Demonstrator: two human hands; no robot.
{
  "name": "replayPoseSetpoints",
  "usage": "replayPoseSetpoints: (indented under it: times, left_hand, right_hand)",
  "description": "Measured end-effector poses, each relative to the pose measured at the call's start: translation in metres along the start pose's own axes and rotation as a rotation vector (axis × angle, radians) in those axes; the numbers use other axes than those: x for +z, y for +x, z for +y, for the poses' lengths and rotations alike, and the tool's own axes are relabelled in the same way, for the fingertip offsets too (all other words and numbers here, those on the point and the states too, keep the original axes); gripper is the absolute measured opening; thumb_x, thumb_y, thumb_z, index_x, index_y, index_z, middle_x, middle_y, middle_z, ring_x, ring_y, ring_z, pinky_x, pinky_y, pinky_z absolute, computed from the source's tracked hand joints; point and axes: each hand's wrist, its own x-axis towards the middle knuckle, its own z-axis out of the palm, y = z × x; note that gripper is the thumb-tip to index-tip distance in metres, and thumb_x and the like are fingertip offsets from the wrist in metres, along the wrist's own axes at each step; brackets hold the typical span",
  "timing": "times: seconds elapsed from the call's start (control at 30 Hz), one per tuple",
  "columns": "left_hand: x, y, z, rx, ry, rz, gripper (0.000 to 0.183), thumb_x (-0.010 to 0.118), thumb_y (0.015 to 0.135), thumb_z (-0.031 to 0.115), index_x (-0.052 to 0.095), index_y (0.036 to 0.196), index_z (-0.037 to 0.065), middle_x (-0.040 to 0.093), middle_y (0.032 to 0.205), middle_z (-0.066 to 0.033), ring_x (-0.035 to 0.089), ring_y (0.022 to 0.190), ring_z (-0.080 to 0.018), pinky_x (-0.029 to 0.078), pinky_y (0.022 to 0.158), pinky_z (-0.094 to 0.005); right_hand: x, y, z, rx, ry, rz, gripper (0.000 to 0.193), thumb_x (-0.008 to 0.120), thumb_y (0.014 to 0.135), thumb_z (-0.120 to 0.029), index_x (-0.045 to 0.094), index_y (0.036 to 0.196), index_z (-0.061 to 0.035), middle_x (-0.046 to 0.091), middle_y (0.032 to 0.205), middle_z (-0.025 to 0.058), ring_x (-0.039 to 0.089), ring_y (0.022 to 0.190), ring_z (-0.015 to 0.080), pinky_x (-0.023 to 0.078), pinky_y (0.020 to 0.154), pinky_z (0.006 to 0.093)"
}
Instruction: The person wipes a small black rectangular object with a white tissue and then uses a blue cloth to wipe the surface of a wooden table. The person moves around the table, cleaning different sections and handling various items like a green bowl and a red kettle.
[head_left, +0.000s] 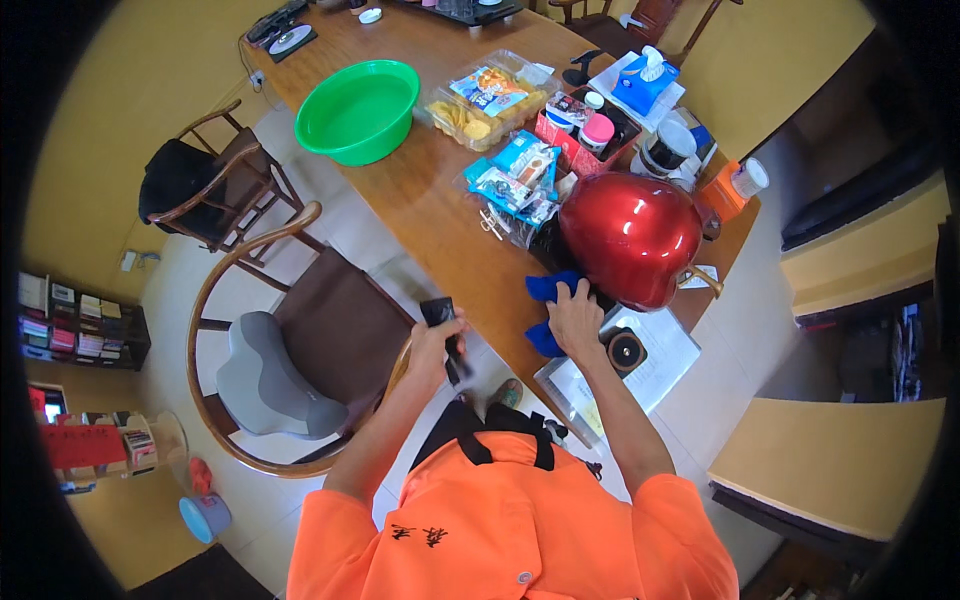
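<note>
My left hand [438, 345] is closed around a black, flat, rectangular object [437, 312], held off the table's near edge beside the wooden armchair. Its exact kind is unclear. On the table, my right hand [577, 320] grips a bunched blue cloth [552, 288]; part of the cloth shows on the hand's left side and the rest is covered by the fingers. A shiny red helmet-like shell [632, 235] sits just beyond that hand. To the right of my wrist, a round black item with a tan centre [627, 351] rests on a clear-covered white folder [665, 350].
The wooden table [440, 235] also bears a green basin [350, 115], a plastic box of yellow snacks [490, 100], blue packets [518, 175], a red box of jars [585, 135] and a tissue pack [645, 85]. A wooden armchair [335, 310] with a grey cushion [268, 380] stands left.
</note>
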Motion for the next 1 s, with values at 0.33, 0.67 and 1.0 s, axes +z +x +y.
replayPoseSetpoints:
  times: [0.33, 0.67, 1.0]
  left_hand:
    - [0.033, 0.134, 0.018, 0.645, 0.909, 0.162, 0.019, 0.064, 0.074, 0.009, 0.067, 0.092, 0.006, 0.066, 0.073, -0.012, 0.064, 0.062, -0.0239, 0.049, 0.058, -0.0368]
    - [0.063, 0.094, 0.003, 0.261, 0.543, -0.391, 0.04, 0.075, 0.078, 0.029, 0.065, 0.105, 0.001, 0.067, 0.091, -0.0059, 0.061, 0.086, -0.0109, 0.048, 0.079, -0.0264]
    - [0.077, 0.11, 0.044, 0.26, 0.81, -0.627, 0.076, 0.082, 0.06, 0.019, 0.049, 0.129, 0.011, 0.063, 0.109, -0.0142, 0.063, 0.099, -0.0233, 0.048, 0.088, -0.0338]
  right_hand:
    - [-0.016, -0.007, 0.008, 0.116, 0.253, -0.087, 0.044, 0.065, 0.082, -0.027, 0.054, 0.12, -0.0078, 0.044, 0.125, 0.0283, 0.053, 0.102, 0.0467, 0.047, 0.083, 0.0507]
    - [0.003, 0.008, -0.028, 0.565, 1.105, 0.057, 0.04, 0.062, 0.088, -0.025, 0.057, 0.118, 0.0015, 0.061, 0.108, 0.0148, 0.056, 0.101, 0.0243, 0.042, 0.092, 0.0344]
    - [-0.018, 0.038, -0.065, 0.716, 1.719, 0.039, 0.053, 0.044, 0.099, -0.029, 0.031, 0.142, -0.0014, 0.049, 0.129, 0.0099, 0.055, 0.106, 0.0167, 0.045, 0.091, 0.0311]
